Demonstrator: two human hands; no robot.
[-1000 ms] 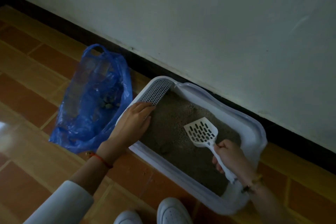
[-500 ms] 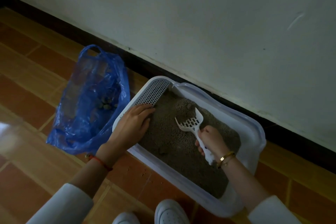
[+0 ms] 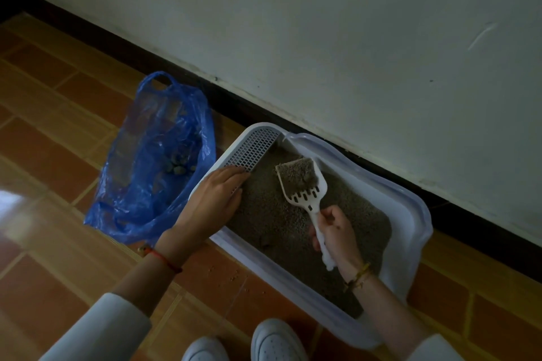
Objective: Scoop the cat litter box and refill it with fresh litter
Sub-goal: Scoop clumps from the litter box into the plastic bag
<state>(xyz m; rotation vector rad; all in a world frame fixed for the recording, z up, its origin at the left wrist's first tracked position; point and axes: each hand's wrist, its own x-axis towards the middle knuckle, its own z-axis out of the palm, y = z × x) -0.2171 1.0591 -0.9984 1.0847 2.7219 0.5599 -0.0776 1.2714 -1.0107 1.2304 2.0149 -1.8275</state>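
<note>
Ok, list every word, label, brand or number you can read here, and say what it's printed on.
None: no readable text shows in this view.
Blue plastic bag: no print visible.
White litter box: plain rim, no label.
White scoop: no marking visible.
White shoes: no logo can be made out.

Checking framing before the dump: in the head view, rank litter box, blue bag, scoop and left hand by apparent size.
1. litter box
2. blue bag
3. scoop and left hand: look alike, so unranked.
</note>
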